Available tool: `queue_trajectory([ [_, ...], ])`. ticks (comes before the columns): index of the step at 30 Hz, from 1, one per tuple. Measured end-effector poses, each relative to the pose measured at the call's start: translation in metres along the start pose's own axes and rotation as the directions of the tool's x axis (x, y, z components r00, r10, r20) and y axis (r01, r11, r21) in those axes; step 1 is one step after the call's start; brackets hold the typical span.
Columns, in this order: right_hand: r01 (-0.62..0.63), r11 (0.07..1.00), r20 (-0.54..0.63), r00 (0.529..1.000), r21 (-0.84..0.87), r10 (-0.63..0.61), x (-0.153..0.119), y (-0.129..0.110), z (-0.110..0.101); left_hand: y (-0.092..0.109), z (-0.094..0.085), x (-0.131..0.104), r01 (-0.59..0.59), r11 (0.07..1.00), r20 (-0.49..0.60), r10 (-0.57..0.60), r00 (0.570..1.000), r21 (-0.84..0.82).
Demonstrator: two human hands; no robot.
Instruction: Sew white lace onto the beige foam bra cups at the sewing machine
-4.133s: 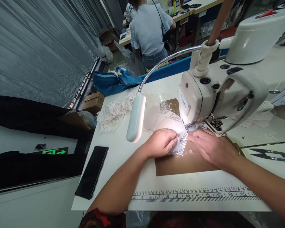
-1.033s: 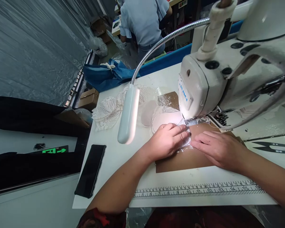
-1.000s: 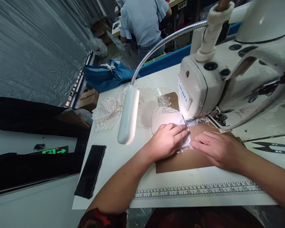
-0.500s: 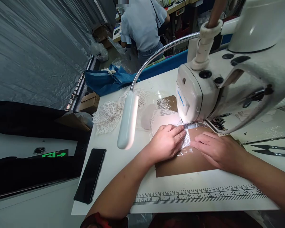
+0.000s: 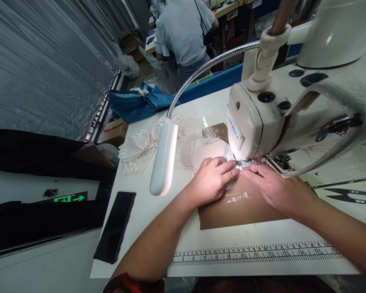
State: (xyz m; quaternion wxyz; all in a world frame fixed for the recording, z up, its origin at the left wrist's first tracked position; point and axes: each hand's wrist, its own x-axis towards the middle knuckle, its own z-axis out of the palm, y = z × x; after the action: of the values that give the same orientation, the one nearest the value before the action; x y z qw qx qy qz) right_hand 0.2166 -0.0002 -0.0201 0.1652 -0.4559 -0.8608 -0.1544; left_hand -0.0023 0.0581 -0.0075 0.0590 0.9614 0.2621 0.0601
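Observation:
My left hand [image 5: 215,179] lies over a piece of white lace fabric [image 5: 228,156], its fingers stretched flat and pressing the cloth just in front of the sewing machine's [image 5: 247,122] needle area. Nearby on the right, my right hand [image 5: 271,185] rests low over the brown plate [image 5: 240,211], fingers extended and the thumb tip at the lace's edge. Under the left fingers and the machine head, part of the lace is hidden. Left of the needle, a pale rounded cup piece [image 5: 209,154] with a lace border lies on the table.
A lamp [image 5: 164,158] on a bendy metal neck hangs over the table's left half. More white lace [image 5: 137,146] lies behind it. A black phone [image 5: 115,228] is at the left edge, thread snips [image 5: 354,196] at the right. A printed ruler [image 5: 256,253] runs along the front. Another person [image 5: 183,34] sits beyond.
The lace between my hands has moved forward toward the needle, so less of it shows. My right hand has shifted slightly forward with it; the left has stayed almost in place.

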Motion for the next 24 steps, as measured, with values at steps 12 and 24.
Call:
queue_trajectory([
  [12,-0.125,0.974,0.118,0.988,0.191,0.104,-0.008,0.006,0.01,-0.004,0.003,0.001,0.068,0.998,-0.055,-0.067,0.996,0.007],
  [24,-0.156,0.961,0.063,0.987,0.227,0.146,-0.012,0.009,0.007,0.022,-0.027,-0.004,0.261,0.961,0.132,-0.272,0.953,0.097],
])
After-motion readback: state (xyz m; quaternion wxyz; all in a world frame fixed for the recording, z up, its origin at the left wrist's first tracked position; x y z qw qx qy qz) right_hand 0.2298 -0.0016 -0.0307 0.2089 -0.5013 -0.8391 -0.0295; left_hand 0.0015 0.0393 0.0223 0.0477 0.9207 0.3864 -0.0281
